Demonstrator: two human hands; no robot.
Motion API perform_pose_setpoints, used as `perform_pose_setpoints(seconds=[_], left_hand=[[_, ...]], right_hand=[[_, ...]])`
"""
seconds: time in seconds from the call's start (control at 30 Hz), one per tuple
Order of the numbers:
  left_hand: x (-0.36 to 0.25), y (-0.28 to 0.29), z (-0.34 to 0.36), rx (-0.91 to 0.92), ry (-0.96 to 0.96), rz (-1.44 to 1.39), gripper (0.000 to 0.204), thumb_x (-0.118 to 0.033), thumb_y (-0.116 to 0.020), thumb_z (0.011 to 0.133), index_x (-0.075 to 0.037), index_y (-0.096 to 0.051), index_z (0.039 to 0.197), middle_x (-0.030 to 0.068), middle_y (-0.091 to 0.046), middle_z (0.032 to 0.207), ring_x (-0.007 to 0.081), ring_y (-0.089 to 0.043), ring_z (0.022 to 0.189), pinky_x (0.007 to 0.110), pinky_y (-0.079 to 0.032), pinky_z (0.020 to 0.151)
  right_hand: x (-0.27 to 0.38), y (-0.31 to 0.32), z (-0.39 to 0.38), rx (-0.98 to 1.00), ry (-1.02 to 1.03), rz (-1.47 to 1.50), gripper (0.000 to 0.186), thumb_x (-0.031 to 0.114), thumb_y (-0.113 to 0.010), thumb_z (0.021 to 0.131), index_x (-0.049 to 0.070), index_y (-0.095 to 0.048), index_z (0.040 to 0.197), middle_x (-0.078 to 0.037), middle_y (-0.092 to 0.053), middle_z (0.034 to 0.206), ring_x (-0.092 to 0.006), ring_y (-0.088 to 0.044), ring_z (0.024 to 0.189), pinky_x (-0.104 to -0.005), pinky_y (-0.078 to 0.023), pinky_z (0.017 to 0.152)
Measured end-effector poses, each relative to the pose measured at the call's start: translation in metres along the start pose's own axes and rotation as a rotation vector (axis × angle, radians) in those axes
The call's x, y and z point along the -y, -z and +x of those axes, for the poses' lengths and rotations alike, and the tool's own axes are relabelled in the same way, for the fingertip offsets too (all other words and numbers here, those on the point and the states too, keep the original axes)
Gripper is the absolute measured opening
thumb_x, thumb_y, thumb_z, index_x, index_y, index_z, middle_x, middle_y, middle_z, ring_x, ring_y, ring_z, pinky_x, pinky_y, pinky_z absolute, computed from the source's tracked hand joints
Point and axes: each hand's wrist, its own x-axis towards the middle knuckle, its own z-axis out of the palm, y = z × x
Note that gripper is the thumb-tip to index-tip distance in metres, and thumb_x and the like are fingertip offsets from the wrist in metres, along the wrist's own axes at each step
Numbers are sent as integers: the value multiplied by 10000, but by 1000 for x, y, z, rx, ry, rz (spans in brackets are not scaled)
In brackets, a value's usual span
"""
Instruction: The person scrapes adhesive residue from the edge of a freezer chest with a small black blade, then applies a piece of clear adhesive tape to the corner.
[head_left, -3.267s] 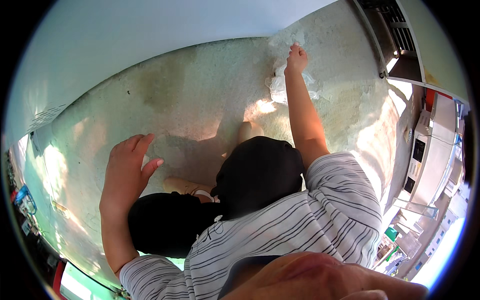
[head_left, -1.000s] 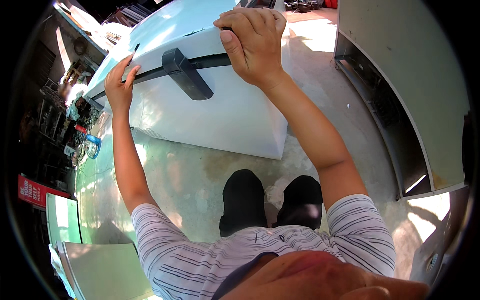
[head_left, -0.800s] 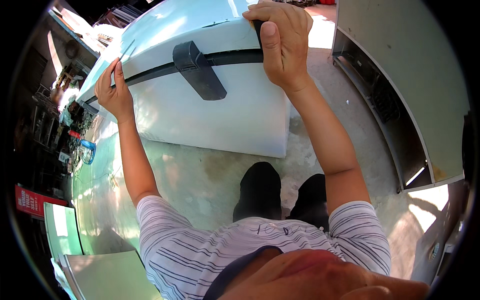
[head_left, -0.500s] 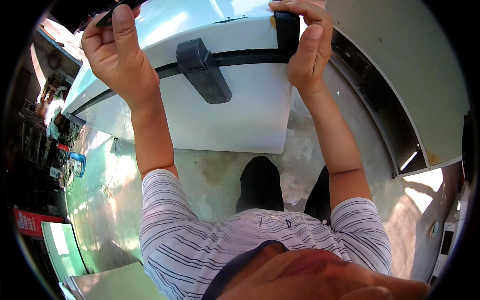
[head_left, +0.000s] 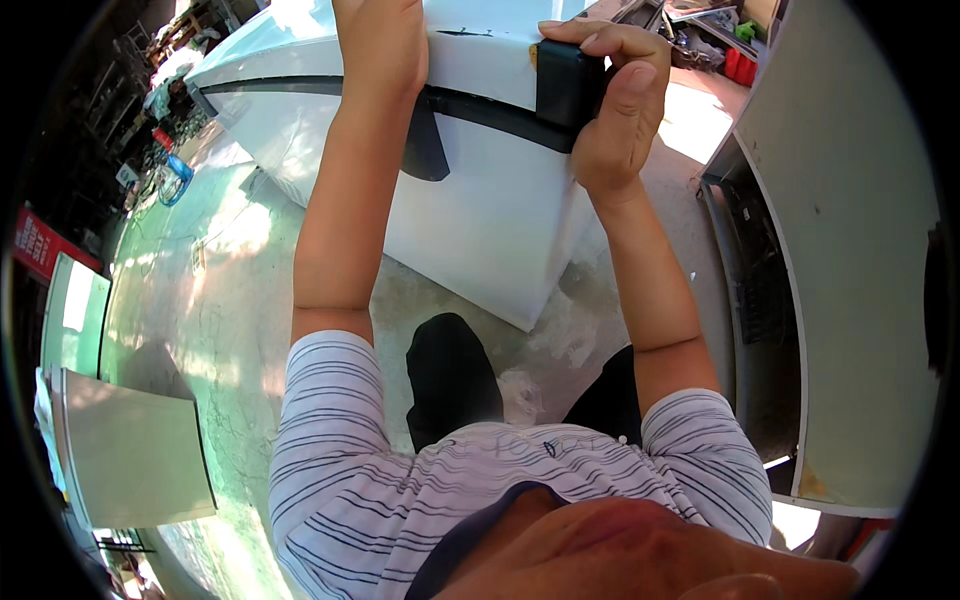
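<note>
The fingers of the left hand (head_left: pixel 385 45) run past the upper edge, so their spread, and whether they hold anything, cannot be told; the wrist and forearm cross before the white chest (head_left: pixel 480 220). Just right of that forearm, partly hidden by it, a dark latch (head_left: pixel 425 150) slants down over the black strip (head_left: pixel 500 118) under the chest's lid (head_left: pixel 490 65). Farther right, the right hand (head_left: pixel 618 125) is at the lid's corner. Its fingers (head_left: pixel 620 40) curve loosely over the top of the black corner piece (head_left: pixel 566 85), thumb raised clear, the grasp half open; the piece lies just left of the palm. A tall greenish cabinet (head_left: pixel 870 250) stands beyond, apart from the hand.
</note>
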Motion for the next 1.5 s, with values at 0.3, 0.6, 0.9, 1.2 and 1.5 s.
perform_pose_setpoints(seconds=[0.3, 0.6, 0.9, 1.2, 1.5], left_hand=[[-8, 29, 6, -276, -27, -31, 159, -269, -667, 1027, -132, -613, 1086, -36, -652, 944, 79, -592, 868, 249, -466, 840], [-72, -56, -151, -681, 239, -59, 240, -238, -719, 993, -40, -659, 1114, 2, -685, 926, 113, -657, 902, 325, -507, 900], [-113, -101, -207, -826, 271, 101, 210, -317, -737, 979, -127, -661, 1024, -51, -694, 958, 61, -614, 888, 319, -486, 862], [-108, -119, -218, -770, 210, 258, 255, -384, -752, 963, -174, -608, 948, -58, -711, 981, 54, -553, 900, 263, -463, 857], [-81, -82, -225, -473, 656, -551, 155, -290, -657, 1033, -146, -652, 977, -70, -696, 871, 91, -623, 791, 337, -509, 844]], right_hand=[[17, 3, 16, 27, -68, 217, 279, 175, -410, 1072, 9, -602, 956, -155, -686, 971, -293, -582, 912, -391, -446, 888], [-9, 12, 17, 58, 48, 216, 300, 205, -401, 1116, 46, -621, 988, -18, -755, 1055, -194, -517, 941, -304, -428, 902], [-6, 15, 29, 115, 12, 217, 325, 250, -454, 1097, 82, -671, 923, -13, -724, 914, -246, -545, 869, -377, -432, 854], [-16, 34, 40, 321, -125, 416, 360, 302, -440, 1123, 59, -687, 1027, -26, -773, 1053, -140, -667, 906, -279, -500, 861], [2, 51, 43, 501, -153, 389, 191, 166, -626, 1036, 72, -709, 1180, -50, -718, 1262, -136, -625, 1172, -276, -444, 1045]])
